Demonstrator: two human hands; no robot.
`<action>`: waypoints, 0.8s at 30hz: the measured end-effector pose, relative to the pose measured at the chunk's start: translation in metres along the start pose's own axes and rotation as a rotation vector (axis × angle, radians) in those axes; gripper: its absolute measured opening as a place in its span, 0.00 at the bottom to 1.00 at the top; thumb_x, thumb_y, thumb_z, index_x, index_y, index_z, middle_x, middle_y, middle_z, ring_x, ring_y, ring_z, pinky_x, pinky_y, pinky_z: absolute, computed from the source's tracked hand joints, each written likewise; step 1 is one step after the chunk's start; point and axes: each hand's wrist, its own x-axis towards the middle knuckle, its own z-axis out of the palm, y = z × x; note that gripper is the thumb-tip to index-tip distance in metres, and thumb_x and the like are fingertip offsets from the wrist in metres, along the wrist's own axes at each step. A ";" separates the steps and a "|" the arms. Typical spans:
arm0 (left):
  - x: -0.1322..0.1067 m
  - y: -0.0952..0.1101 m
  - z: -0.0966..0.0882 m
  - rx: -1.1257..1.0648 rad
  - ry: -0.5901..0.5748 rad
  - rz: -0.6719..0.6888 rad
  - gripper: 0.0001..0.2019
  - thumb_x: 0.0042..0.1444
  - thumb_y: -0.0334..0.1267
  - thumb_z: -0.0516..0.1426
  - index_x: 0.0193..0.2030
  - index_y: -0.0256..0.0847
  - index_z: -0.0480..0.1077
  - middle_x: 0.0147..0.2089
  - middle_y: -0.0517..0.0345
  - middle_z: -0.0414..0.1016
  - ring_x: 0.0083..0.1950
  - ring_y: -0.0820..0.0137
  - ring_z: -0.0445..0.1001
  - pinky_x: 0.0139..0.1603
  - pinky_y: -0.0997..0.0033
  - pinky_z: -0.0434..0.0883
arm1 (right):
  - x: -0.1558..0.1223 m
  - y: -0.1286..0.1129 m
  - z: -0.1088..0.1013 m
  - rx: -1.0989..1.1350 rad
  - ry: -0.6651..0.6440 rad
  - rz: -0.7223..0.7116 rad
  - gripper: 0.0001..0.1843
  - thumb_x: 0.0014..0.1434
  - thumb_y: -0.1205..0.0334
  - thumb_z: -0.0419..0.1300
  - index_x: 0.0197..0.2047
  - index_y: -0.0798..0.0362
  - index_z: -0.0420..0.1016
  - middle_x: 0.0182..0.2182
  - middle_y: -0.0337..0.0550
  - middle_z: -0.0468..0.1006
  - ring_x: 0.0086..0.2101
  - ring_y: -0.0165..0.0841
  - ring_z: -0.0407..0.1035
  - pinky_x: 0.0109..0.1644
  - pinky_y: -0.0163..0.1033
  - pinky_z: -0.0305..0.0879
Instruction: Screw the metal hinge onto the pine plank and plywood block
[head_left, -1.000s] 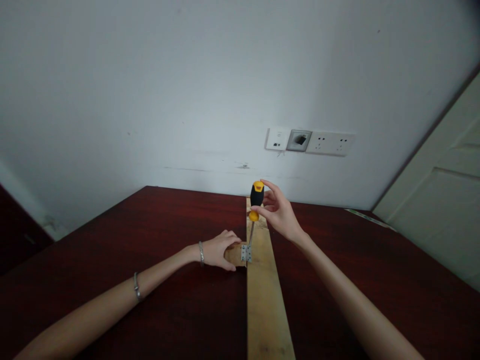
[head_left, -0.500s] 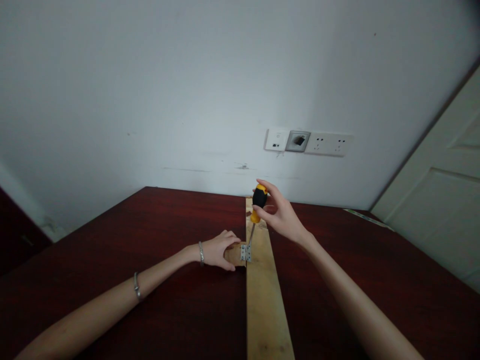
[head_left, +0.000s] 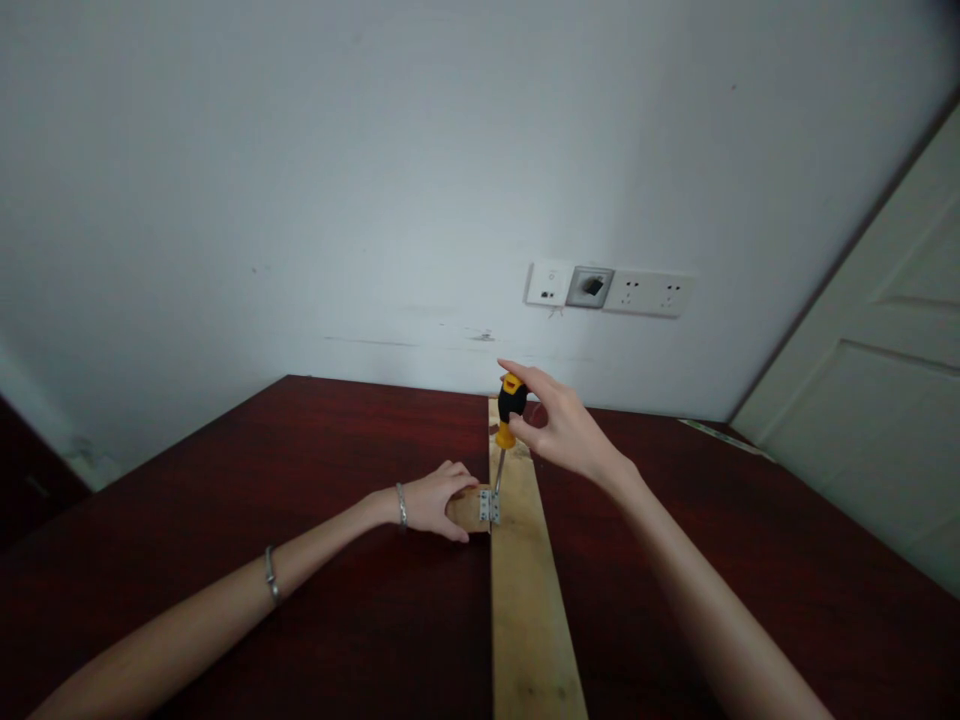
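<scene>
With thumb and fingers around its edges, my left hand (head_left: 439, 502) grips a small wooden block (head_left: 466, 509) against the left side of a long pale wooden board (head_left: 526, 600). A silver metal hinge (head_left: 490, 506) spans the seam between block and board. My right hand (head_left: 559, 420) is closed on the handle of a yellow and black screwdriver (head_left: 512, 398). The screwdriver stands nearly upright, its tip at the upper part of the hinge's right leaf. Whether a screw is under the tip is too small to tell.
The board lies lengthwise on a dark red tabletop (head_left: 360, 440), reaching back toward the wall. Wall sockets (head_left: 649, 293) are behind my right hand. A thin printed strip (head_left: 724, 438) lies at the back right edge, near a white panelled door (head_left: 892, 400).
The screwdriver handle has tilted slightly left and my right hand's fingers have shifted around it. My left hand stays on the block. The view has moved a little.
</scene>
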 end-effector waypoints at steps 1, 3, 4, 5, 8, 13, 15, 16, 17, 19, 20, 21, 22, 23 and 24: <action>0.000 0.000 0.000 0.000 0.002 0.002 0.38 0.37 0.47 0.68 0.55 0.40 0.63 0.48 0.52 0.62 0.50 0.60 0.60 0.54 0.58 0.63 | 0.001 -0.002 -0.001 -0.044 -0.008 0.006 0.33 0.51 0.67 0.55 0.61 0.46 0.58 0.47 0.47 0.70 0.38 0.38 0.68 0.42 0.46 0.69; 0.000 0.002 -0.002 0.003 0.003 -0.001 0.37 0.37 0.47 0.68 0.55 0.40 0.63 0.48 0.52 0.63 0.49 0.60 0.60 0.54 0.59 0.63 | 0.003 -0.005 -0.002 -0.103 0.002 0.025 0.29 0.52 0.64 0.57 0.59 0.47 0.61 0.45 0.48 0.69 0.34 0.36 0.68 0.41 0.46 0.68; 0.000 0.002 -0.002 0.008 0.001 -0.004 0.37 0.37 0.47 0.68 0.56 0.40 0.63 0.48 0.52 0.63 0.49 0.60 0.60 0.54 0.59 0.63 | 0.004 -0.005 -0.001 -0.116 0.015 0.033 0.27 0.53 0.61 0.58 0.57 0.48 0.63 0.44 0.48 0.69 0.33 0.35 0.68 0.41 0.46 0.68; 0.000 0.003 -0.003 0.014 -0.001 -0.007 0.37 0.37 0.47 0.68 0.56 0.40 0.63 0.48 0.52 0.63 0.49 0.60 0.60 0.54 0.59 0.63 | 0.005 -0.005 -0.001 -0.121 0.031 0.038 0.24 0.54 0.58 0.59 0.55 0.48 0.65 0.42 0.48 0.69 0.31 0.34 0.67 0.40 0.46 0.68; -0.001 0.003 -0.005 0.025 0.001 -0.004 0.37 0.37 0.48 0.67 0.55 0.40 0.64 0.48 0.52 0.62 0.49 0.60 0.60 0.53 0.59 0.63 | 0.009 0.000 0.001 -0.119 0.071 0.040 0.20 0.55 0.51 0.59 0.50 0.48 0.69 0.38 0.46 0.68 0.29 0.33 0.66 0.39 0.45 0.68; -0.002 0.002 -0.006 0.030 0.003 0.008 0.37 0.38 0.52 0.66 0.56 0.42 0.63 0.47 0.52 0.62 0.49 0.60 0.60 0.53 0.58 0.63 | 0.009 0.005 0.001 -0.054 0.082 0.034 0.27 0.55 0.59 0.58 0.59 0.48 0.61 0.44 0.48 0.71 0.38 0.38 0.69 0.41 0.46 0.68; -0.003 0.001 -0.006 0.026 -0.003 0.004 0.37 0.38 0.50 0.66 0.56 0.41 0.63 0.47 0.52 0.62 0.49 0.60 0.60 0.53 0.59 0.63 | 0.009 0.004 -0.001 -0.046 0.069 0.032 0.28 0.54 0.63 0.56 0.59 0.51 0.61 0.44 0.49 0.71 0.42 0.40 0.68 0.42 0.46 0.69; -0.003 0.001 -0.006 0.025 -0.008 0.000 0.37 0.38 0.50 0.66 0.57 0.40 0.63 0.47 0.52 0.62 0.49 0.60 0.60 0.54 0.59 0.63 | 0.009 0.003 -0.002 -0.039 0.059 0.033 0.28 0.53 0.65 0.55 0.58 0.52 0.62 0.43 0.49 0.72 0.42 0.40 0.68 0.41 0.45 0.69; -0.003 0.002 -0.006 0.022 -0.009 -0.005 0.38 0.38 0.49 0.67 0.57 0.40 0.63 0.47 0.51 0.61 0.49 0.60 0.60 0.54 0.59 0.63 | 0.009 0.002 -0.002 -0.028 0.052 0.036 0.27 0.53 0.67 0.55 0.58 0.53 0.64 0.42 0.49 0.71 0.41 0.40 0.68 0.41 0.44 0.70; -0.003 0.002 -0.006 0.010 -0.005 -0.012 0.38 0.38 0.49 0.66 0.57 0.40 0.63 0.47 0.51 0.61 0.50 0.60 0.60 0.54 0.59 0.63 | 0.009 0.001 -0.002 0.003 0.046 0.042 0.27 0.52 0.69 0.55 0.56 0.54 0.65 0.42 0.48 0.71 0.39 0.37 0.69 0.38 0.42 0.71; -0.003 0.002 -0.006 0.004 -0.002 -0.013 0.38 0.38 0.50 0.66 0.57 0.40 0.63 0.47 0.51 0.61 0.50 0.60 0.60 0.55 0.59 0.63 | 0.009 0.001 -0.002 0.013 0.051 0.043 0.26 0.52 0.68 0.55 0.56 0.53 0.66 0.42 0.48 0.70 0.38 0.37 0.69 0.37 0.41 0.71; -0.003 0.002 -0.006 -0.001 0.002 -0.012 0.38 0.38 0.51 0.66 0.57 0.40 0.63 0.46 0.51 0.60 0.50 0.60 0.60 0.55 0.58 0.63 | 0.009 0.001 -0.002 0.013 0.059 0.044 0.24 0.53 0.66 0.56 0.55 0.52 0.67 0.42 0.48 0.70 0.38 0.36 0.69 0.36 0.41 0.71; -0.004 0.003 -0.005 -0.001 0.006 -0.012 0.38 0.38 0.52 0.66 0.57 0.41 0.63 0.46 0.52 0.60 0.50 0.60 0.60 0.55 0.58 0.63 | 0.010 0.001 -0.001 0.005 0.073 0.045 0.22 0.54 0.64 0.57 0.54 0.51 0.68 0.41 0.48 0.70 0.37 0.36 0.69 0.36 0.41 0.71; -0.004 0.003 -0.005 0.001 0.006 -0.012 0.38 0.38 0.52 0.66 0.57 0.41 0.63 0.46 0.52 0.60 0.50 0.60 0.60 0.55 0.58 0.63 | 0.010 0.002 -0.001 -0.009 0.089 0.049 0.21 0.55 0.61 0.58 0.52 0.51 0.69 0.40 0.48 0.70 0.37 0.36 0.69 0.37 0.42 0.71; -0.004 0.002 -0.005 0.005 0.005 -0.011 0.38 0.38 0.53 0.66 0.57 0.41 0.63 0.46 0.52 0.60 0.50 0.60 0.60 0.54 0.58 0.63 | 0.010 0.003 0.000 -0.023 0.102 0.056 0.20 0.55 0.59 0.59 0.51 0.50 0.70 0.39 0.48 0.70 0.37 0.37 0.69 0.38 0.43 0.71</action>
